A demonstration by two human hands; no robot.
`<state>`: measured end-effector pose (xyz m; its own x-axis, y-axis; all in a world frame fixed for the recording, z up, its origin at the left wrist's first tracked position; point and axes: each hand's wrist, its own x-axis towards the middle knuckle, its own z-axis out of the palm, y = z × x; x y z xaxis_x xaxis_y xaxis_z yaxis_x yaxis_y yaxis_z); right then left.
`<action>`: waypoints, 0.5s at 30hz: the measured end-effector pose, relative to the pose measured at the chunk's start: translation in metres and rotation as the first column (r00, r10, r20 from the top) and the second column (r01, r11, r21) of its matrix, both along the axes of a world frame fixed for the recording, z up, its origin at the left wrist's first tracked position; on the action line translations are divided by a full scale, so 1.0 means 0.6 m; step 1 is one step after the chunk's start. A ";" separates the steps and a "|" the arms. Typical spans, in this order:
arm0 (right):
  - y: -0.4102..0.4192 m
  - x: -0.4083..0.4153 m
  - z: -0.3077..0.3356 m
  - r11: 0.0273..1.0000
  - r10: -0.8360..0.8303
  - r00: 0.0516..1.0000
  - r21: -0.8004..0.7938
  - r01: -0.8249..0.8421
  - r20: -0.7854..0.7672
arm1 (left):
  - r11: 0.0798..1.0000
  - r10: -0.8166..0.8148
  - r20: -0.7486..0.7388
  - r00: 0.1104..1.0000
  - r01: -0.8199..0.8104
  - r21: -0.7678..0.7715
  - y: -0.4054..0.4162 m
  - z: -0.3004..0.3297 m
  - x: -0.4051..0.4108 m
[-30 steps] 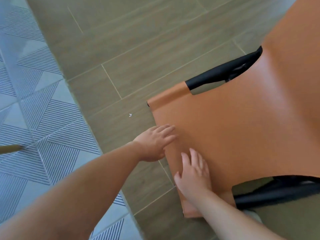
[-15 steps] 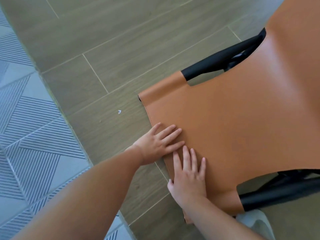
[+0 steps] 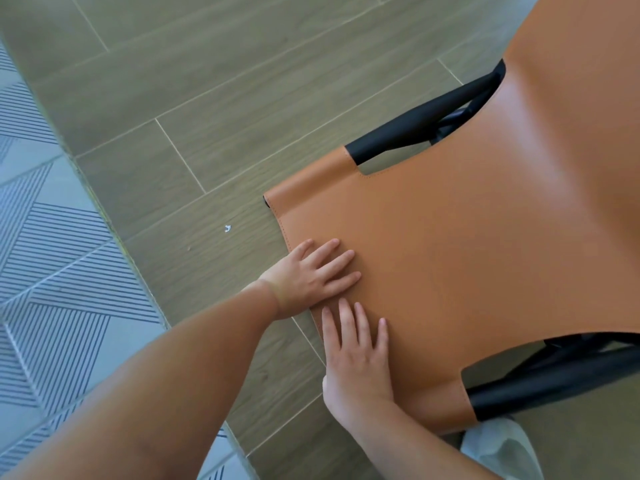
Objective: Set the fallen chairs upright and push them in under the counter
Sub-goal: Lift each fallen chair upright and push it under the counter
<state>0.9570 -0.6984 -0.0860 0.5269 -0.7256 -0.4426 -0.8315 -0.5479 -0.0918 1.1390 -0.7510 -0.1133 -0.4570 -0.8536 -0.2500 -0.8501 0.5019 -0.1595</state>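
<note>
An orange leather chair (image 3: 485,258) with a black tube frame (image 3: 419,126) fills the right of the head view, its broad leather panel facing up at me. My left hand (image 3: 311,275) lies flat on the panel's near edge, fingers straight and spread. Just below it my right hand (image 3: 356,358) also rests flat on the leather, fingers straight and pointing away from me. Neither hand grips anything. A second black frame tube (image 3: 554,382) shows at the lower right. No counter is in view.
Wood-look floor tiles (image 3: 207,116) run under and beyond the chair. A striped grey patterned floor (image 3: 45,271) borders them on the left. A small white scrap (image 3: 227,228) lies on the tiles left of the chair. Something white (image 3: 498,445) shows at the bottom right.
My left hand has slid from the chair's edge onto the leather and flattened out. My right hand has spread flat beside it. The view has shifted closer over the chair.
</note>
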 end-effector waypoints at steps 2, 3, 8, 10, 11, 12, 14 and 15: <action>-0.001 -0.002 0.006 1.000 0.024 1.000 -0.004 -0.024 0.006 | 0.999 0.011 0.007 1.000 -0.011 0.054 -0.001 -0.003 0.003; 0.000 -0.004 0.010 1.000 0.025 1.000 0.000 -0.025 0.006 | 0.997 0.013 0.001 1.000 -0.013 0.075 0.000 -0.003 0.003; 0.002 -0.024 0.030 0.999 0.048 0.998 0.001 -0.048 0.030 | 0.993 0.009 -0.017 1.000 -0.007 0.121 0.007 0.018 -0.015; 0.002 -0.032 0.048 0.997 0.076 0.995 -0.017 -0.075 0.059 | 0.992 0.021 -0.004 1.000 -0.021 0.124 0.008 0.042 -0.020; 0.001 -0.035 0.063 0.996 0.088 0.993 -0.020 -0.086 0.073 | 0.991 0.034 -0.003 0.999 -0.034 0.133 0.009 0.058 -0.023; 0.000 -0.037 0.081 0.996 0.093 0.992 -0.016 -0.092 0.089 | 0.988 0.050 -0.007 0.999 -0.049 0.144 0.008 0.076 -0.026; -0.007 -0.045 0.127 0.996 0.088 0.989 -0.013 -0.087 0.118 | 0.985 0.077 -0.013 0.997 -0.074 0.155 0.004 0.123 -0.034; -0.010 -0.050 0.154 0.996 0.084 0.989 -0.006 -0.084 0.120 | 0.984 0.088 -0.016 0.996 -0.084 0.159 -0.001 0.153 -0.040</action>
<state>0.9272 -0.7046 0.0065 0.6356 -0.6765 -0.3719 -0.7653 -0.6157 -0.1877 1.1152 -0.7515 -0.0217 -0.3909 -0.8403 -0.3755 -0.8936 0.4443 -0.0640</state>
